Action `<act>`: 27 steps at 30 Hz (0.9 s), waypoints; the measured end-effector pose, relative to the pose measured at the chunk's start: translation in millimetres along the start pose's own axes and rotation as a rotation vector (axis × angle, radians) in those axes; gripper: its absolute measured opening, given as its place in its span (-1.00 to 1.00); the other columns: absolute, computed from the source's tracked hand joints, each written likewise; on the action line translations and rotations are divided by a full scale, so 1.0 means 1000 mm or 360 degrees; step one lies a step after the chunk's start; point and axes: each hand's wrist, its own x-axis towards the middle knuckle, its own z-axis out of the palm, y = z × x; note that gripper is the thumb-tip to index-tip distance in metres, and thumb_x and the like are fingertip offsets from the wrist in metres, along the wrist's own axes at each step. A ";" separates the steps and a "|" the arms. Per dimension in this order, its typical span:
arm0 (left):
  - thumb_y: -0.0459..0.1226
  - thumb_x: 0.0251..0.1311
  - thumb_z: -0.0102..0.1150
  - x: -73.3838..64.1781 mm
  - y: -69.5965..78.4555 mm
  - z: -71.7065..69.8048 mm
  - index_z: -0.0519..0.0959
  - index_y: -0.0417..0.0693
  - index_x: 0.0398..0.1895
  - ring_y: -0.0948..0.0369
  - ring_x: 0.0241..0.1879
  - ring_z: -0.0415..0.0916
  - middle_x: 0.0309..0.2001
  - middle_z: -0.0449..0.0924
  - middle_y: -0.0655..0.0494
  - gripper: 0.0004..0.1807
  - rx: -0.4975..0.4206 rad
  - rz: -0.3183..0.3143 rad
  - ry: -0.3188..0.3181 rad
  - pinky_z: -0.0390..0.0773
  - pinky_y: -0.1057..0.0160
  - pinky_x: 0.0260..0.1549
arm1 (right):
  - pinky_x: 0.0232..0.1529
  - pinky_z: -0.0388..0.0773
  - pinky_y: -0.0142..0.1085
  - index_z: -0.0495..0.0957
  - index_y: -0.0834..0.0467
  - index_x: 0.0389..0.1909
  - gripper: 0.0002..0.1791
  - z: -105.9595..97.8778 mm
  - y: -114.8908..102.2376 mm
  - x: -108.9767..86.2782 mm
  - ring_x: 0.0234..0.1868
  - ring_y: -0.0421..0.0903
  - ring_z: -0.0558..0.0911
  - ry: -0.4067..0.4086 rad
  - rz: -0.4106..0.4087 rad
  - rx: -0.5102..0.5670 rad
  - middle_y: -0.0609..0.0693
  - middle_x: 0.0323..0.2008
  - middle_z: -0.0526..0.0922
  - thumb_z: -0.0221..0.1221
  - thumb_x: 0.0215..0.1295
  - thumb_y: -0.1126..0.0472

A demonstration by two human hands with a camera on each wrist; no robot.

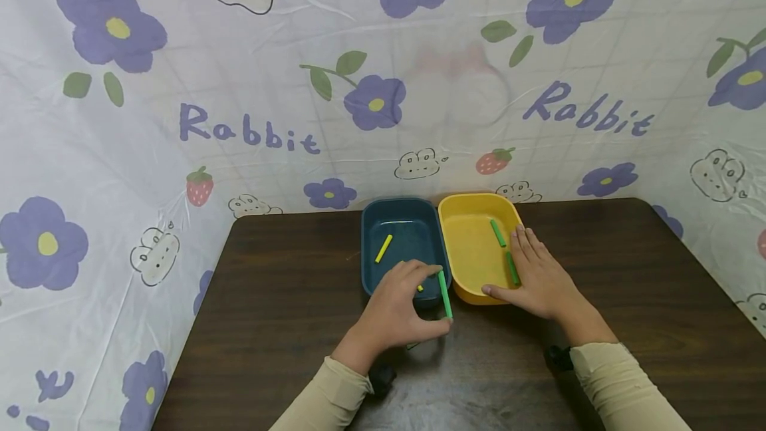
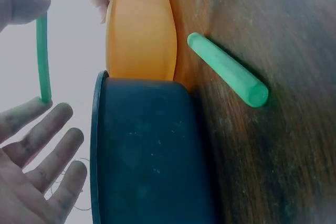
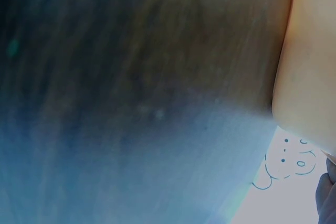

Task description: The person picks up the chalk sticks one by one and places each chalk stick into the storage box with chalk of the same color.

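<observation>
My left hand (image 1: 395,308) pinches a slim green stick (image 1: 445,294) by its two ends, between thumb and forefinger. It hovers over the near edge of the dark blue bin (image 1: 401,208), in which yellow sticks (image 1: 383,249) lie, one of them partly behind the fingers. My right hand (image 1: 541,281) rests on the right rim of the yellow bin (image 1: 469,238), fingers straight along it and thumb at the near corner. Inside that bin lie two green sticks (image 1: 498,233). Another green stick (image 2: 228,70) lies on the table in the left wrist view, mostly hidden by the left hand from above.
Both bins stand side by side at the back of the dark wooden table (image 1: 281,285). Behind it hangs a white cloth (image 1: 269,72) printed with flowers and rabbits. In the right wrist view, the bin wall (image 3: 310,51) stands at the right.
</observation>
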 end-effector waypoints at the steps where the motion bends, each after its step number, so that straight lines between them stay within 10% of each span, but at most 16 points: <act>1: 0.12 0.06 0.53 0.000 0.000 0.001 0.57 0.01 0.40 0.21 0.07 0.53 0.21 0.62 0.18 -0.17 0.0003 0.0001 0.0021 0.61 0.09 0.12 | 0.64 -0.04 0.27 -0.30 0.33 0.70 0.39 0.000 0.000 0.000 0.72 0.34 -0.15 -0.0004 0.0002 -0.0003 0.34 0.71 -0.24 0.10 0.30 -0.56; 14: 0.14 0.09 0.49 0.011 0.003 0.010 0.56 -0.06 0.43 0.14 0.10 0.58 0.17 0.67 0.09 -0.14 0.0040 -0.0195 0.0085 0.66 0.13 0.07 | 0.64 -0.04 0.27 -0.27 0.36 0.70 0.38 -0.002 -0.001 -0.001 0.72 0.35 -0.14 -0.0010 0.0002 -0.0019 0.36 0.71 -0.22 0.09 0.32 -0.56; 27: 0.13 0.12 0.45 0.024 0.006 0.018 0.51 -0.04 0.49 0.10 0.18 0.54 0.24 0.62 0.03 -0.12 0.0065 -0.0348 -0.0058 0.65 0.05 0.14 | 0.64 -0.04 0.27 -0.27 0.36 0.70 0.38 -0.002 -0.001 0.000 0.72 0.35 -0.15 -0.0017 -0.0011 -0.0022 0.35 0.71 -0.24 0.09 0.32 -0.56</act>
